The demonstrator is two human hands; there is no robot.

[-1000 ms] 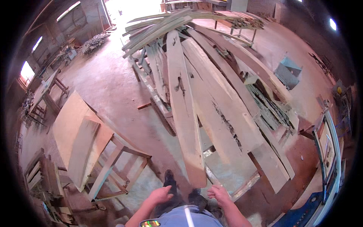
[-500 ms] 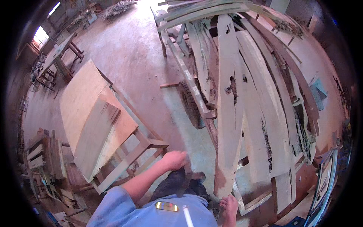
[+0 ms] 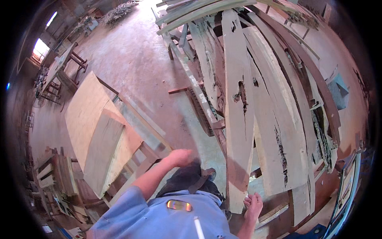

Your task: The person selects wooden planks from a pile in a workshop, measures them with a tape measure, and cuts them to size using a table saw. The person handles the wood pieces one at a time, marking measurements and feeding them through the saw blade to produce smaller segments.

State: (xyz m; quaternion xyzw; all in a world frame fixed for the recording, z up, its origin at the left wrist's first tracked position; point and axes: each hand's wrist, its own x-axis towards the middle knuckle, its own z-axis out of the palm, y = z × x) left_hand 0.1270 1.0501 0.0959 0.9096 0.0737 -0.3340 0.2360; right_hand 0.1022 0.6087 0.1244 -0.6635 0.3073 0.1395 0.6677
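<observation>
My left hand (image 3: 184, 157) is in front of my body, over the gap between a low wooden frame and a long stack of boards. It is smeared by motion, so its fingers cannot be made out. Beside the near end of a long pale plank (image 3: 238, 147), my right hand (image 3: 254, 202) has its fingers curled. A tiny white spot shows at its fingertips; what they hold, if anything, is too small to name. The plank has a dark split and knot holes, and lies on the stack with other rough-edged boards (image 3: 288, 159).
On the left, a wooden frame bears a plywood sheet (image 3: 85, 107) and a greyish board (image 3: 104, 145). A dark tyre (image 3: 201, 111) sits under the stack's left side. More boards (image 3: 207, 12) lie crosswise at the far end. Timber offcuts (image 3: 59, 175) stand at lower left.
The view has shifted slightly. My right hand has risen a little along the plank's near end, fingers still curled. My left hand stays in front of my body, more blurred now.
</observation>
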